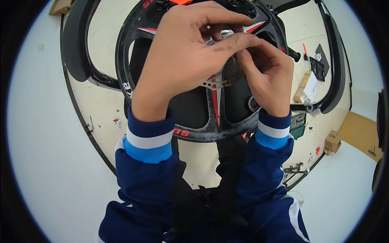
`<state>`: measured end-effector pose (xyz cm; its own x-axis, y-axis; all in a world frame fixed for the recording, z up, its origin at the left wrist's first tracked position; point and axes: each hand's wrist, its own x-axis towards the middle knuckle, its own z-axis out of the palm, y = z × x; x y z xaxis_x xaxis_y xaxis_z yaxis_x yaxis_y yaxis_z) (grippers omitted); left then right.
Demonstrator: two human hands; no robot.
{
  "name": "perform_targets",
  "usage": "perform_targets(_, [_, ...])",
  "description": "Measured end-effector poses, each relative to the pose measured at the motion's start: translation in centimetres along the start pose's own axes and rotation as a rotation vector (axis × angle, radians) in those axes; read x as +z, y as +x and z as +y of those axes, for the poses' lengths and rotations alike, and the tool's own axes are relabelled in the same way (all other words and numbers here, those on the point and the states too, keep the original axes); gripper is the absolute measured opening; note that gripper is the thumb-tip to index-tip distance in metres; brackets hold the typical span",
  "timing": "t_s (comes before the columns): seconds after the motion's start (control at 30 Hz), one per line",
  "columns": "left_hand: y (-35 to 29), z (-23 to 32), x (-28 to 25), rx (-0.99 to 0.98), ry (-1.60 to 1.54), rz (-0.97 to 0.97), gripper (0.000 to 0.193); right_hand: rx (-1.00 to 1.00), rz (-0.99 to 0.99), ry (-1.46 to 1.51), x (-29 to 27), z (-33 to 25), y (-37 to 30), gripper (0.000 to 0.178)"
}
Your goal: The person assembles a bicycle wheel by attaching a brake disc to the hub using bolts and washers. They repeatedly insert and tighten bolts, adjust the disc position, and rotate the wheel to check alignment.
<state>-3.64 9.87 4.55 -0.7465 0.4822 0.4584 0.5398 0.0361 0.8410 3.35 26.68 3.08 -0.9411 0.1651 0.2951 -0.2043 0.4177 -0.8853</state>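
Note:
A black bicycle wheel (198, 134) with red and white accents lies flat on a black seat. Over its hub, my left hand (190, 52) curls its thumb and fingers together around a small silver metal part (227, 32). I cannot tell whether that part is loose or belongs to the hub. From the right, my right hand (265, 75) pinches close to the left thumb tip; the fingers hide what is in it. Below the left hand shows a perforated metal brake disc (216, 84), partly covered by the hands.
Curved black armrests (75, 44) rise at both sides of the wheel. On the floor to the right lie a black tool case (317, 69), a white and yellow box (306, 88) and a green tray (298, 132). Cardboard boxes (333, 141) stand farther right.

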Motion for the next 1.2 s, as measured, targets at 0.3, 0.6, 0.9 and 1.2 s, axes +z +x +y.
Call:
perform_targets(0.3, [-0.4, -1.2, 1.0, -0.062, -0.085, 0.021, 0.024, -0.059, -0.011, -0.084, 0.4, 0.6, -0.2, 0.013])
perform_targets(0.6, [-0.6, -1.0, 1.2, -0.107, -0.04, 0.06, 0.02, -0.033, -0.02, -0.131, 0.5, 0.6, -0.3, 0.014])
perform_targets(0.9, [-0.8, -1.0, 0.5, -0.073, 0.011, 0.049, 0.019, -0.074, -0.005, -0.112, 0.5, 0.4, -0.2, 0.015])
perform_targets(1.2, [-0.9, -1.0, 0.3, -0.025, 0.034, -0.025, 0.018, -0.083, -0.026, -0.108, 0.3, 0.0, -0.4, 0.012])
